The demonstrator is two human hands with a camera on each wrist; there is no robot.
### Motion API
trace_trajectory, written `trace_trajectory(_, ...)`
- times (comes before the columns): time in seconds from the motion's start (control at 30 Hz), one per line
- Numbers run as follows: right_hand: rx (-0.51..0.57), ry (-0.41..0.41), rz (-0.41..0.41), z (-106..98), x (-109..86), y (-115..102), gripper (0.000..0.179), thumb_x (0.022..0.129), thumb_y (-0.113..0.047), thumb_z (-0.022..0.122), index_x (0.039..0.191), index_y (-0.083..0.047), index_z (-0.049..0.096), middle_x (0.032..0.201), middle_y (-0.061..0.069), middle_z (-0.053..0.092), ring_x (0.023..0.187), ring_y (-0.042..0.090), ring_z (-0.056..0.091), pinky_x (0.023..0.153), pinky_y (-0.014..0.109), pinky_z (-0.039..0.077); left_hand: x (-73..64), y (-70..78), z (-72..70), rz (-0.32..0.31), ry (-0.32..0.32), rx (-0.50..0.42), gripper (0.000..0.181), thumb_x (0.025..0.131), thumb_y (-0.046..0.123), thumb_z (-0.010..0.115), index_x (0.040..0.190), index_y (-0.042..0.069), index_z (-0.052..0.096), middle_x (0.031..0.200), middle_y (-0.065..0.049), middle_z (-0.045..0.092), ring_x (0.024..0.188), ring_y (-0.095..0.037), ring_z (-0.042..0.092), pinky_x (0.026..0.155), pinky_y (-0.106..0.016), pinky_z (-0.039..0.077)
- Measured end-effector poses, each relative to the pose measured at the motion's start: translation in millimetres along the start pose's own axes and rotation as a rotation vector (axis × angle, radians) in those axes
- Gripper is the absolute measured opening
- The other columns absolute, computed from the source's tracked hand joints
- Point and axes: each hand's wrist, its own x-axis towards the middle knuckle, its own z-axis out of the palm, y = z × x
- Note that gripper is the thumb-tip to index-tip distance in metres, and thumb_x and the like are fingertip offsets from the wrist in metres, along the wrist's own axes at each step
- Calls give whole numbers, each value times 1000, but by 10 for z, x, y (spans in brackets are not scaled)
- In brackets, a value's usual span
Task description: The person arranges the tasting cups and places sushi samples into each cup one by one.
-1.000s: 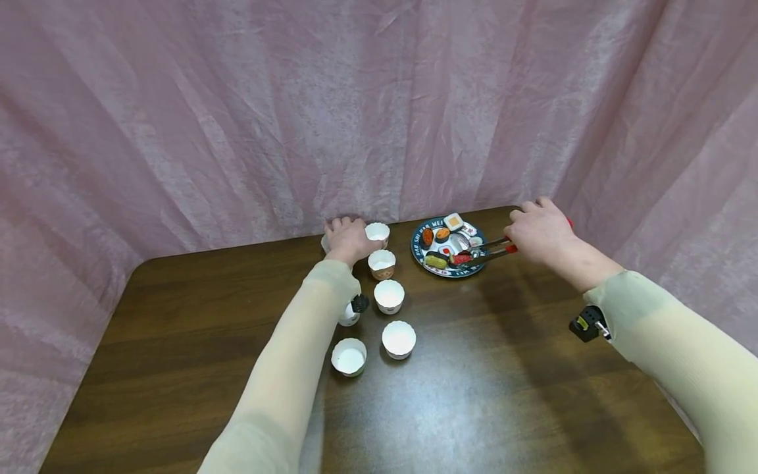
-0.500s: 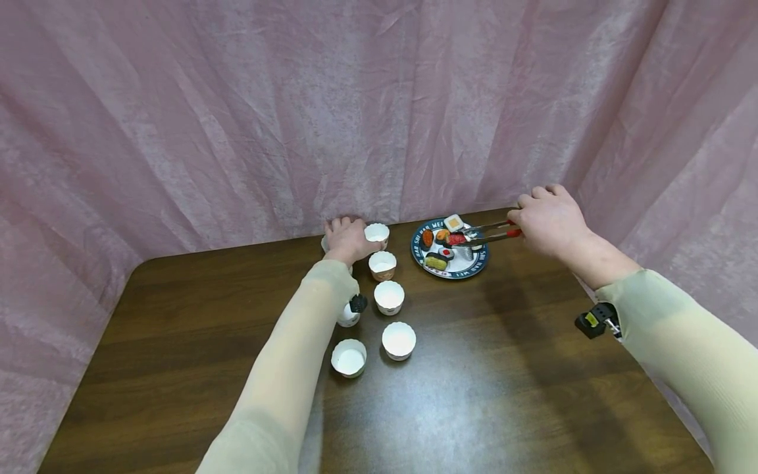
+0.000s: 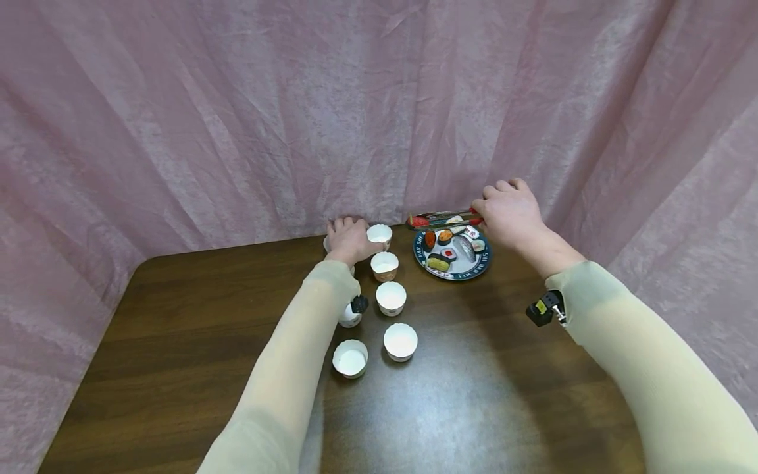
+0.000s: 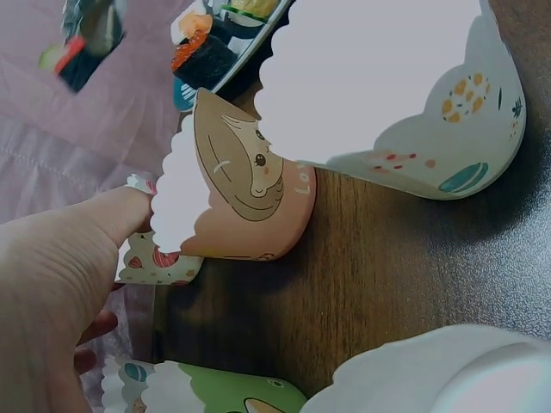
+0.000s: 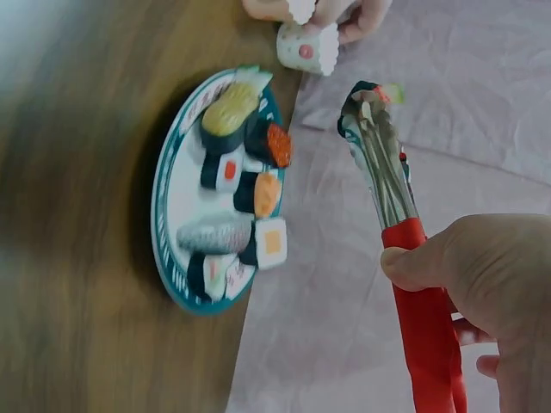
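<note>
At the table's back edge my left hand (image 3: 349, 240) holds a paper baking cup (image 4: 164, 262), thumb at its rim; most fingertips are hidden. The cup is white inside with a red pattern outside. My right hand (image 3: 510, 214) grips red-handled metal tongs (image 5: 422, 318). Their tips pinch a red-topped toy sushi piece (image 3: 418, 222), lifted above the far left side of a round plate (image 3: 482, 264). On the plate lie several other sushi pieces, among them a yellow-topped one (image 5: 230, 109), an orange-topped one (image 5: 257, 194) and a silvery one (image 5: 213, 235).
Several more baking cups stand in two rows toward me, such as a brown-patterned cup (image 4: 258, 194), a white cup (image 3: 400, 342) and a green cup (image 3: 351, 359). My left forearm passes over the left row. A pink curtain (image 3: 266, 131) hangs behind the wooden table (image 3: 225, 309).
The tongs have lifted the red-topped sushi off the plate. My right hand has carried it left and toward the back. My left hand has stayed at the cup.
</note>
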Motion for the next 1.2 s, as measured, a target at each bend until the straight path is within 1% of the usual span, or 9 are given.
trace_trajectory(0.13,1,0,1,58,121,-105,20,90,-12,70,109,-11,75,97,10,64,102,35,56,105,59,34,-28,14,-3,7,-10,-3,76,86,69,66,141,18,56,154,-16,39,148,-40,20,120,-63,2)
trace_trajectory(0.3,1,-4,-1,103,242,-223,21,92,-8,65,109,-13,76,100,10,65,103,35,56,107,58,33,-79,28,-15,21,18,-16,74,85,67,68,139,18,58,152,-17,41,146,-40,22,120,-63,3)
trace_trajectory(0.4,-5,-11,-5,121,306,-285,20,91,-11,69,110,-13,76,103,10,65,107,35,56,109,58,31,-99,39,-22,25,31,-22,72,85,66,69,137,17,59,150,-17,42,145,-40,23,119,-64,4)
trace_trajectory(0.5,-14,-8,-16,139,361,-340,19,91,-11,70,108,-13,77,105,9,65,109,34,55,110,58,30,-81,45,-17,15,12,-23,71,85,65,69,138,18,58,151,-16,41,146,-39,21,119,-64,2)
trace_trajectory(0.63,-28,2,-38,143,427,-412,20,93,-5,66,107,-14,78,104,9,65,107,34,55,111,58,29,-43,45,-2,0,-13,-22,71,84,66,69,138,19,58,151,-16,39,147,-39,19,119,-65,0)
trace_trajectory(0.73,-45,9,-57,125,476,-465,22,94,-2,65,106,-14,78,105,8,65,107,34,54,111,58,29,-19,38,9,-4,-13,-21,71,83,66,69,135,19,59,151,-16,40,147,-39,20,119,-65,0)
trace_trajectory(0.9,-76,34,-88,79,554,-543,22,92,-2,68,105,-15,79,103,8,64,105,33,54,108,56,31,-3,22,20,-5,-12,-32,71,82,68,69,133,20,59,150,-16,39,146,-39,20,119,-65,-1)
trace_trajectory(1.07,-81,90,-113,61,613,-585,17,91,0,69,97,-13,79,98,8,64,100,34,54,105,55,33,-84,41,-11,8,9,-21,72,82,69,67,133,19,60,150,-16,40,146,-39,22,119,-65,2)
trace_trajectory(1.2,-79,123,-129,54,649,-599,19,93,0,66,93,-13,80,96,9,64,97,34,54,102,54,34,-149,62,-38,19,31,-13,71,83,70,67,132,19,59,150,-16,41,146,-39,22,119,-65,5)
